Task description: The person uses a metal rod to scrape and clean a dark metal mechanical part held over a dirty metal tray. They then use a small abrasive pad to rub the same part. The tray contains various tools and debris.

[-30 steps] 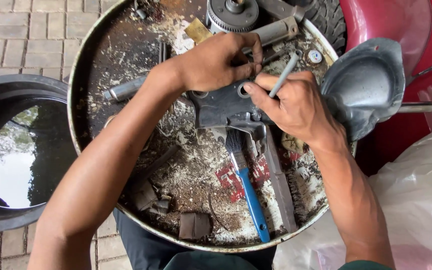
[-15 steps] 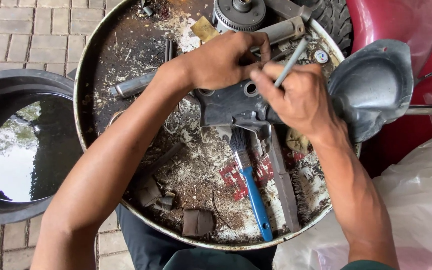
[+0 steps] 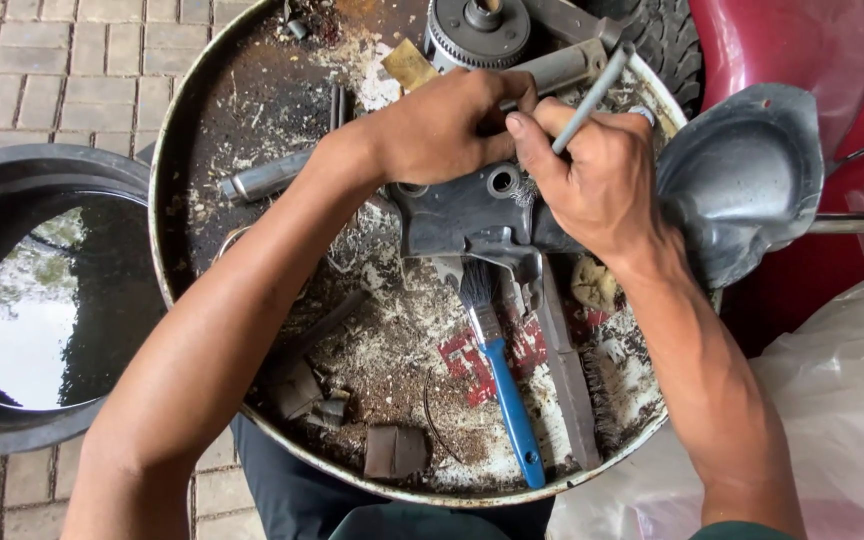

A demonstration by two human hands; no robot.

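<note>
Head view: A big round metal tray (image 3: 177,190) full of dirt, shavings and old parts is seen from above. Near the middle, a little toward 12 o'clock, a grey metal engine part (image 3: 462,215) is being cleaned. It is held down by the left hand (image 3: 442,125), whose fingers are curled over its top edge at 12 o'clock. The right hand (image 3: 592,170) is closed around a thin grey rod (image 3: 592,95), which is pinched between thumb and fingers and points up toward 1 o'clock. Its lower end is hidden at a round hole in the part, where short bristles can be seen, so it is judged that the hole is being scrubbed out.

At 6 o'clock from the part, a blue-handled brush (image 3: 502,390) is lying in the tray, untouched. A round toothed gear (image 3: 477,30) sits at 12 o'clock. A dark bucket of liquid (image 3: 42,300) stands at 9 o'clock, outside the tray. A grey curved cover (image 3: 742,170) is at 3 o'clock.

For the next move, the part should be kept pressed down firmly, and the rod should be pushed straight and gently so it does not slip out of the hole.
</note>
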